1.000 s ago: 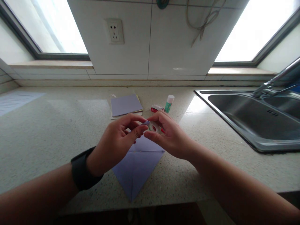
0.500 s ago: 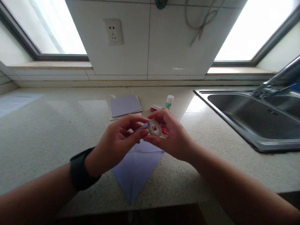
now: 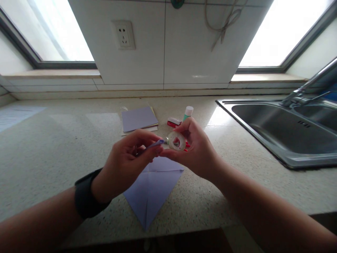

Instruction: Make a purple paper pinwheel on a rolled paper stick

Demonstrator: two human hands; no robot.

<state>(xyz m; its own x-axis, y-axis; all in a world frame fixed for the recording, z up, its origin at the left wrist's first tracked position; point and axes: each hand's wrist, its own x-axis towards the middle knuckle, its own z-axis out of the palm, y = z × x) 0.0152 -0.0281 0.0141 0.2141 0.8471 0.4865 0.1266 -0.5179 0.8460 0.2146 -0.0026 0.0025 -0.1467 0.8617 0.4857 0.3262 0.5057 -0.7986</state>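
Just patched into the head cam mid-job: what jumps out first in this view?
Dead centre, the right hand holds up a small roll of clear tape, while the left hand pinches a thin purple strip against it. Below them a folded lilac paper lies on the speckled countertop, pointing to the near edge. Behind sit a paper stack and glue stick; a steel sink is at right.

Daylight floods in from two blown-out windows (image 3: 50,31) flanking a tiled wall, leaving the speckled countertop (image 3: 52,147) evenly but softly lit with pale reflected patches. The steel sink (image 3: 276,130) catches dull glare. Wide-angle distortion bends the edges; forearms nearest the lens fall dark and slightly soft.
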